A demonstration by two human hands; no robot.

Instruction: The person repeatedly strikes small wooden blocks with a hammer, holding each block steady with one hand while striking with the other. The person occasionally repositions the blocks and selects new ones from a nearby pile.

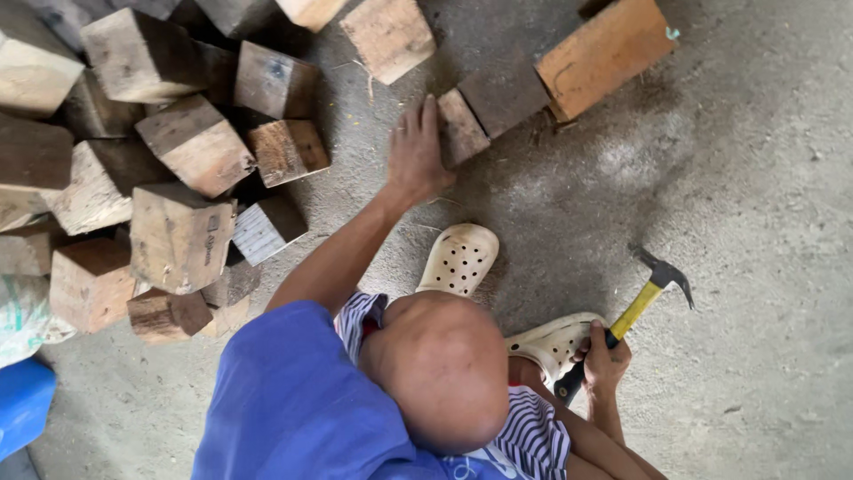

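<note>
My left hand (416,156) stretches forward on the concrete floor, its fingers laid over the near end of a dark wooden block (464,127). That block lies against a larger orange-brown block (604,55). My right hand (605,359) is low at the right, closed round the black grip of a claw hammer (641,300) with a yellow handle. The hammer's head points away from me, just above the floor. I am squatting, with a bare knee (442,364) and two white perforated clogs (459,258) below me.
A big heap of rough square-cut wooden blocks (178,142) fills the left and top. A white sack (22,316) and a blue container (22,400) sit at the left edge. Bare grey concrete floor (755,178) spreads to the right.
</note>
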